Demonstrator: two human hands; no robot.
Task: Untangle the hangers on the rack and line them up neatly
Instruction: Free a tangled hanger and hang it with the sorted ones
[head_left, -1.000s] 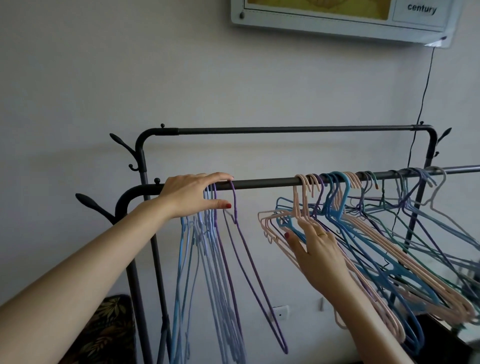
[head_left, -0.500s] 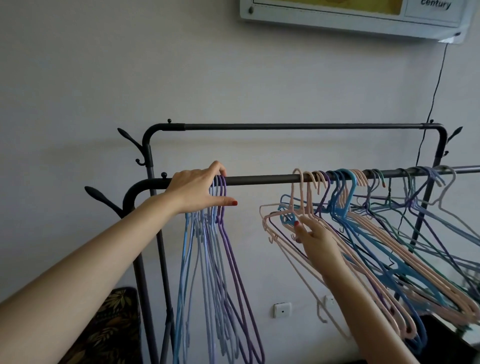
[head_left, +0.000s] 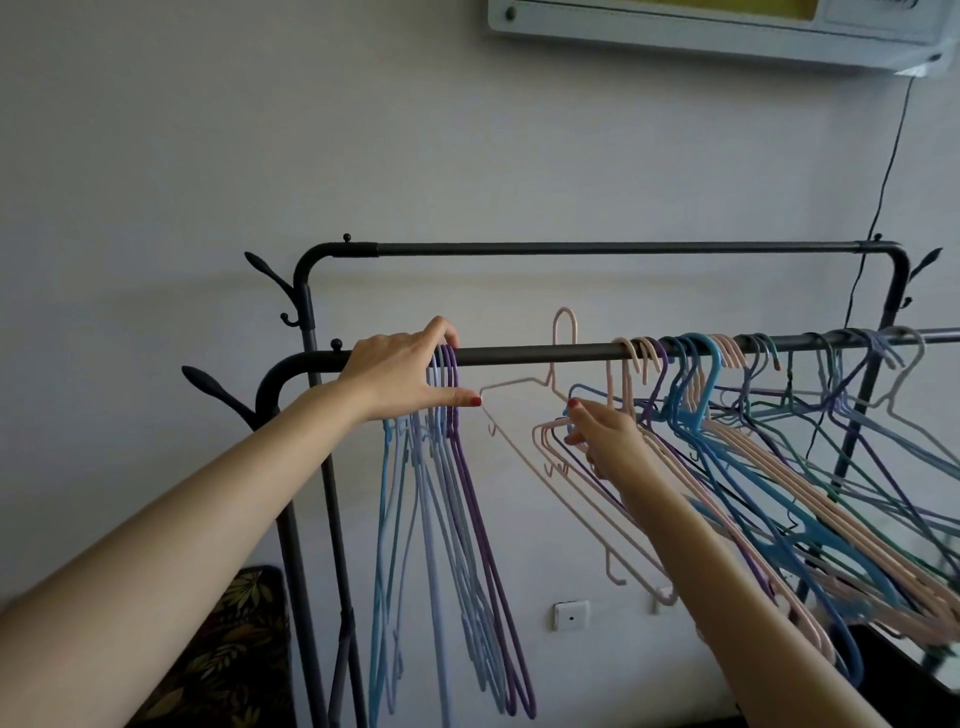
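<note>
Your left hand (head_left: 400, 379) rests at the left end of the front rail (head_left: 530, 356), fingers laid over the hooks of the sorted hangers (head_left: 452, 467) and thumb under them, pinning that blue and purple bunch together. If you let go early or lean on it, the bunch may fan out or slide along the rail, undoing the neat part.

Next, the pink hanger (head_left: 563, 332) has its hook lifted above the rail, hanging on nothing. Your right hand (head_left: 602, 441) holds it low, fingers curled round wires at its shoulder; whether they pinch that hanger alone I cannot tell. Its long lower arm reaches down beside the tangled hangers (head_left: 779, 441), so a quick pull leftward could snag a neighbour and drag it off.

Further right, the tangle slants heavily; a tug could tighten it.
</note>
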